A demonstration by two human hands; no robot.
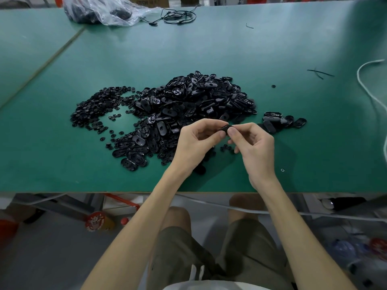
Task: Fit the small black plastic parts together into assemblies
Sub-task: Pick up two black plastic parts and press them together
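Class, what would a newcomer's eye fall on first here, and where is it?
The big heap of black plastic parts in the middle of the green table draws the eye first. Just in front of it, the left hand and right hand pinch one black part between them.

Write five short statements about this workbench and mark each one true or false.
1. The left hand and the right hand pinch one small black part between them. True.
2. The clear plastic bag lies at the near edge of the table. False: it lies at the far edge, toward the left.
3. A heap of small round pieces lies left of the big pile of oval pieces. True.
4. The table top is red. False: it is green.
5. A white cord lies at the table's right side. True.
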